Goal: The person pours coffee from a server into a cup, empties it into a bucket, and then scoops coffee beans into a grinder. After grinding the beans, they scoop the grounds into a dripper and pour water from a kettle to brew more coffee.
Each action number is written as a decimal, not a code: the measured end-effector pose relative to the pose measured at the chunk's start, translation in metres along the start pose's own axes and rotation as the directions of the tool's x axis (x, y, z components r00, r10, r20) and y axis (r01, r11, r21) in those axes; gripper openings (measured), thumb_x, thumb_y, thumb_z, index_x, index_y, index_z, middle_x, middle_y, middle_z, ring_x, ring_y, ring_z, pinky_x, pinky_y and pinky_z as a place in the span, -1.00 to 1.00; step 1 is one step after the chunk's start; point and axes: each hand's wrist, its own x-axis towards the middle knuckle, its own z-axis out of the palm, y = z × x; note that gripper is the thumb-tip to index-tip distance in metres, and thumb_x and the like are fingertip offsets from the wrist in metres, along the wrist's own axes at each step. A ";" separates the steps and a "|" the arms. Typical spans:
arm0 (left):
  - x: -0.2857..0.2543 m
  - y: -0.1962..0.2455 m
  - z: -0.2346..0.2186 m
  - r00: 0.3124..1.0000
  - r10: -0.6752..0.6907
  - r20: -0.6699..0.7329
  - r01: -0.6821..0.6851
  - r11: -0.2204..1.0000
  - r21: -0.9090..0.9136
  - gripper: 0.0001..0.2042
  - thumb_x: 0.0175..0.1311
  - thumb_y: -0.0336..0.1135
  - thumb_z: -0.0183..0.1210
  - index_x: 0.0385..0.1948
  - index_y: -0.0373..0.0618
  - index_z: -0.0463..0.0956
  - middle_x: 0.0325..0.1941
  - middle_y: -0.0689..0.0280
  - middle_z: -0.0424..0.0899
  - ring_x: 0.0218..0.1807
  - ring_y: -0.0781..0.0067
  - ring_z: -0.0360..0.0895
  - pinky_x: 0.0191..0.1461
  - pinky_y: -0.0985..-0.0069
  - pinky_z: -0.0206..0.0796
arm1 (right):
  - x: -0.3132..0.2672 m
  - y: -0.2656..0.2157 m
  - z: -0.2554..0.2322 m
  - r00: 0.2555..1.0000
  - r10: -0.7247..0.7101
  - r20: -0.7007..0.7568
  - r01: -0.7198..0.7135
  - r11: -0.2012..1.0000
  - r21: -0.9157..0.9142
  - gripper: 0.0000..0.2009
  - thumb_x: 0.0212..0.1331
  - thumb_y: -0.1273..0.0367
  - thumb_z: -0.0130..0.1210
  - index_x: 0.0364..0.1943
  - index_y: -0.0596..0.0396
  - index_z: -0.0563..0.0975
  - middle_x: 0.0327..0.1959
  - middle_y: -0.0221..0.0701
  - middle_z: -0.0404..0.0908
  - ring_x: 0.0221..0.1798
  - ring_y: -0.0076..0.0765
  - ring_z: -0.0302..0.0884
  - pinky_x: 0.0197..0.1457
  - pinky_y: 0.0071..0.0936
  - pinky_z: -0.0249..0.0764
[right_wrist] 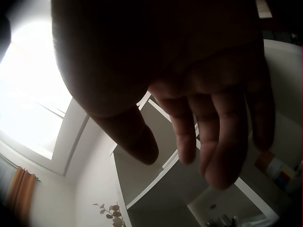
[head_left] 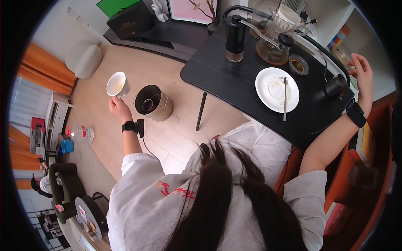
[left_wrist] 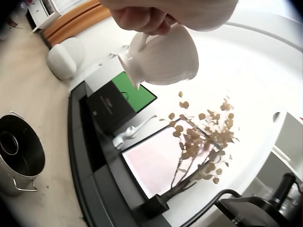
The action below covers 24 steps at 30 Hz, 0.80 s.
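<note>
My left hand [head_left: 120, 109] holds a white cup [head_left: 118, 83] by its handle, out over the floor to the left of the black table. A little light yellowish liquid shows inside it in the head view. From the left wrist view, the same cup [left_wrist: 165, 59] hangs under curled fingers [left_wrist: 142, 19]. My right hand [head_left: 362, 79] is raised past the table's right edge, holding nothing, near a dark gooseneck kettle [head_left: 336, 86]. Its fingers [right_wrist: 227, 137] extend loosely spread in the right wrist view. On the table, a white plate [head_left: 264, 94] bears a metal spoon [head_left: 285, 100] and brown smears.
A metal bucket [head_left: 164, 109] stands on the floor below the cup. Toward the table's back are a black hand coffee grinder [head_left: 235, 39], a glass coffee server [head_left: 268, 54] with a dripper [head_left: 289, 19], and a small round dish [head_left: 298, 65]. Orange shelving [head_left: 377, 121] borders the right.
</note>
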 end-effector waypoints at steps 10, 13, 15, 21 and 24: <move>0.060 -0.089 0.009 0.996 -0.034 -0.078 0.053 0.964 0.259 -0.59 0.34 -0.09 -0.01 -0.49 -0.36 0.49 -0.49 0.11 0.60 -0.41 0.26 0.49 -0.21 0.30 0.36 | 0.006 0.007 0.003 1.000 -0.005 0.008 0.006 0.998 -0.069 -0.66 0.22 0.14 0.21 -0.06 0.05 0.60 -0.30 -0.49 0.56 -0.45 -0.67 0.38 -0.26 -0.71 0.35; 0.077 -0.100 0.014 0.998 0.009 -0.062 0.007 0.968 0.249 -0.61 0.29 -0.11 0.00 -0.49 -0.35 0.51 -0.50 0.07 0.61 -0.40 0.23 0.53 -0.22 0.29 0.36 | 0.010 0.011 0.003 1.000 0.012 0.008 -0.011 0.997 -0.083 -0.69 0.24 0.14 0.18 -0.04 -0.01 0.60 -0.30 -0.52 0.57 -0.42 -0.68 0.40 -0.23 -0.70 0.36; 0.092 -0.108 0.013 1.000 0.010 -0.022 -0.002 0.944 0.329 -0.62 0.26 -0.13 0.02 -0.51 -0.35 0.50 -0.50 0.05 0.62 -0.41 0.19 0.54 -0.23 0.29 0.37 | 0.009 0.011 0.002 1.000 0.019 -0.001 -0.019 0.996 -0.082 -0.69 0.25 0.14 0.18 -0.04 -0.01 0.60 -0.30 -0.53 0.56 -0.42 -0.68 0.39 -0.23 -0.70 0.36; 0.133 -0.127 0.014 0.992 0.086 0.094 -0.120 0.874 0.471 -0.64 0.19 -0.13 0.06 -0.49 -0.35 0.53 -0.48 -0.01 0.64 -0.38 0.04 0.60 -0.21 0.23 0.42 | 0.010 0.010 0.003 1.000 0.014 0.011 -0.013 0.993 -0.118 -0.70 0.25 0.15 0.18 -0.05 -0.01 0.60 -0.30 -0.54 0.56 -0.42 -0.69 0.37 -0.23 -0.71 0.34; 0.148 -0.123 0.015 0.976 0.102 0.191 -0.192 0.818 0.542 -0.66 0.19 -0.14 0.06 -0.44 -0.33 0.56 -0.44 -0.04 0.65 -0.32 -0.05 0.62 -0.18 0.19 0.44 | 0.011 0.011 0.004 1.000 0.009 0.014 -0.007 0.991 -0.131 -0.70 0.26 0.16 0.17 -0.05 0.00 0.60 -0.30 -0.54 0.56 -0.42 -0.69 0.36 -0.23 -0.72 0.33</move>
